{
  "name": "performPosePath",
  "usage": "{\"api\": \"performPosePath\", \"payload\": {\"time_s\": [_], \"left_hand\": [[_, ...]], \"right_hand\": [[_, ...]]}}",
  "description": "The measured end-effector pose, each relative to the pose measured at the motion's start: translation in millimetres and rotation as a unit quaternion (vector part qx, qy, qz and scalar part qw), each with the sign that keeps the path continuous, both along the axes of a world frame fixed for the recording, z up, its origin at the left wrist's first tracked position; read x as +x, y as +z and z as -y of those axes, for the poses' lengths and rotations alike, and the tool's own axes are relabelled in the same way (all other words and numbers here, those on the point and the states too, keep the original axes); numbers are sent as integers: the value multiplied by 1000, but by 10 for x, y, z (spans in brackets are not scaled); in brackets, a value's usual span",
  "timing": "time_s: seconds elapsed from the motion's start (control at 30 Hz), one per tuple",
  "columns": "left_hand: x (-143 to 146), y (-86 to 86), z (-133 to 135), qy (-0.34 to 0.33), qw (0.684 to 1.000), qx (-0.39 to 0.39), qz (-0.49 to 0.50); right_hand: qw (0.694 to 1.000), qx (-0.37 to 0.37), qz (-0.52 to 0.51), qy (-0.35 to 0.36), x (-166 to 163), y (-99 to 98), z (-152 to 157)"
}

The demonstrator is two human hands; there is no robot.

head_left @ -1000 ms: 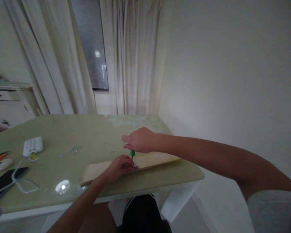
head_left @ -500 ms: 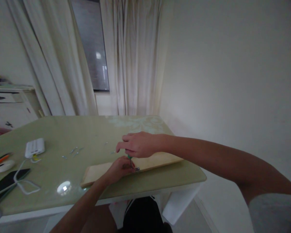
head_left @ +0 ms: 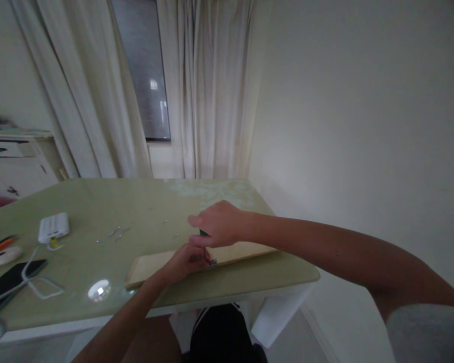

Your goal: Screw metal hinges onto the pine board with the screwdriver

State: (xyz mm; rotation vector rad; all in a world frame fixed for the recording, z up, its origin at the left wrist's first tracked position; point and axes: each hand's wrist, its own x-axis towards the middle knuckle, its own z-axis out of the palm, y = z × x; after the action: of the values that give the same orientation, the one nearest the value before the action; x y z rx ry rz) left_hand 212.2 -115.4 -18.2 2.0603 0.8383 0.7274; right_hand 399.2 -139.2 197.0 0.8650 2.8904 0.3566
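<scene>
My right hand (head_left: 220, 224) is closed round the green handle of a screwdriver (head_left: 203, 233), held upright with its shaft pointing down. Below it, my left hand (head_left: 184, 261) rests on a pale wooden board (head_left: 149, 266), its fingers pinched beside the shaft at the board's near edge. A small shiny metal fitting (head_left: 213, 262) shows at those fingertips, against the board. The screwdriver's tip, and any screw under it, is hidden by the left fingers. The board lies flat on the table, partly covered by both arms.
Several loose screws (head_left: 114, 232) lie on the green-topped table (head_left: 98, 201), left of the board. Farther left are a white power adapter (head_left: 53, 227) with a cable, a dark phone (head_left: 13, 282), a white rounded case (head_left: 7, 255) and an orange pen-like item (head_left: 0, 247). A wall stands at right.
My right hand has turned on the screwdriver handle, its fingers curling in closer and shifting slightly right. My left hand and the board stay almost where they were.
</scene>
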Motion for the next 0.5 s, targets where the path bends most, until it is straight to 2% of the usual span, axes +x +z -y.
{"api": "performPosePath", "payload": {"time_s": [0.07, 0.1, 0.23, 0.27, 0.33, 0.43, 0.5], "left_hand": [[-11, 14, -2, -11, 1000, 3, 4], [-12, 6, -4, -5, 1000, 3, 2], [16, -87, -16, 35, 999, -26, 2], [27, -107, -17, 47, 998, -30, 0], [41, -121, -14, 66, 998, -23, -9], [37, -82, 0, 69, 997, -6, -27], [20, -35, 12, 51, 998, -2, -28]], "right_hand": [[997, 28, 14, -72, -22, -13, -11], [997, 32, 13, -69, -24, -19, -22], [992, -34, -19, 121, 5, -22, -52], [988, -45, -29, 146, 7, -19, -47], [992, -36, -41, 110, -4, -15, -22], [999, 19, -21, -33, -36, -12, 26], [998, 27, -9, -52, -35, -9, 41]]}}
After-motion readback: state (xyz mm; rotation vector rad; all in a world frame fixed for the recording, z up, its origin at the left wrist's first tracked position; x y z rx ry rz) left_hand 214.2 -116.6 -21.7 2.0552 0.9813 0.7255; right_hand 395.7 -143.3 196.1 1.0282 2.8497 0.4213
